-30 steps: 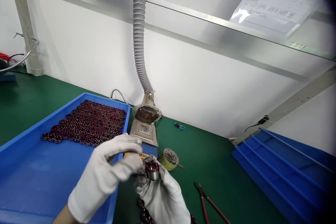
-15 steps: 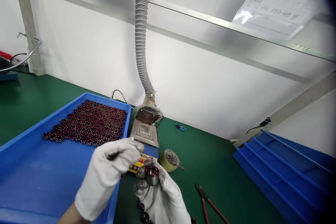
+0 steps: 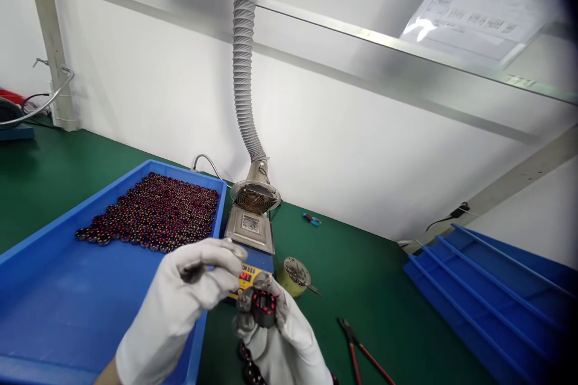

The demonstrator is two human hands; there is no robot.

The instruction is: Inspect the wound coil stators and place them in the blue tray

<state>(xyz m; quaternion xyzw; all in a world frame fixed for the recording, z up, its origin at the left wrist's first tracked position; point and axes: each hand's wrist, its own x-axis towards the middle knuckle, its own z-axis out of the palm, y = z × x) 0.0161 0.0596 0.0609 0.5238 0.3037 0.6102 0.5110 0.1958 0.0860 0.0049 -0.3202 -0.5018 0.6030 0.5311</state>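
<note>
My right hand (image 3: 289, 331), in a white glove with dark-stained fingertips, grips a small dark ring-shaped motor stator (image 3: 264, 308) with pink-red spots round its upper rim. The stator's opening faces up toward me. Close by on the left, my left hand (image 3: 194, 289), also white-gloved, has its fingers curled in toward the thumb; whatever may be between them is hidden. It is apart from the stator. More dark ring parts (image 3: 248, 367) lie on the table below my right hand, partly covered by it.
A blue tray (image 3: 103, 289) on the left holds many packed ring parts (image 3: 167, 210). Behind my hands stands a solder pot (image 3: 250, 225) with a digital display, under an exhaust hose (image 3: 244, 72). A round tin (image 3: 293, 277), red-handled cutters (image 3: 354, 346) and stacked blue trays (image 3: 487, 295) are rightward.
My left hand has drawn slightly left and away from the stator. The stator in my right hand has shifted a little right and down, with its rim tilted more toward me.
</note>
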